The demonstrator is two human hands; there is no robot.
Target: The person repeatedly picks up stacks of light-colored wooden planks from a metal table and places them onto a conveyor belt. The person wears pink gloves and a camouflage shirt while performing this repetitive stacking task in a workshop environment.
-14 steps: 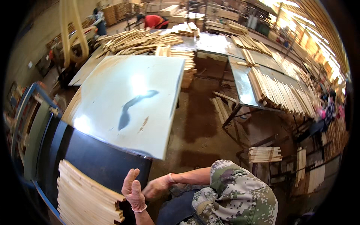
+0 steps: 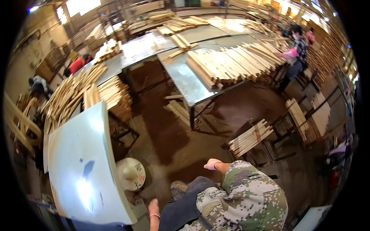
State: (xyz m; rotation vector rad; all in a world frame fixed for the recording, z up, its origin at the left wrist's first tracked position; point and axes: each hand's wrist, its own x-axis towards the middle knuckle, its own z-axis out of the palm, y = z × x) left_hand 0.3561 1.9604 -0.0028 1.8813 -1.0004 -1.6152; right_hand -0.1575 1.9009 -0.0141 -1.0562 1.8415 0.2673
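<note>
My right hand (image 2: pixel 211 164), in a pale knitted glove, is held out over the floor with its fingers curled in and nothing seen in them. It is nearest to a small stack of wooden strips (image 2: pixel 250 138) on a low metal stand, but does not touch it. My left hand (image 2: pixel 154 208), also gloved, is low beside the near corner of a large glossy white panel (image 2: pixel 73 154). It is edge-on and its fingers cannot be made out. Just ahead of it stands a round white-topped drum or bucket (image 2: pixel 131 174).
A metal table (image 2: pixel 185 82) ahead carries a long row of wooden strips (image 2: pixel 235 63). Loose strips (image 2: pixel 77 86) are heaped at the far left. More strips (image 2: pixel 297 115) rest on a rack at right. A person (image 2: pixel 298 54) stands at the table's right end.
My view has swung to the right, so the panel now sits further left and the strip stack beside my left hand is out of sight. My hands have moved apart; the right reaches out.
</note>
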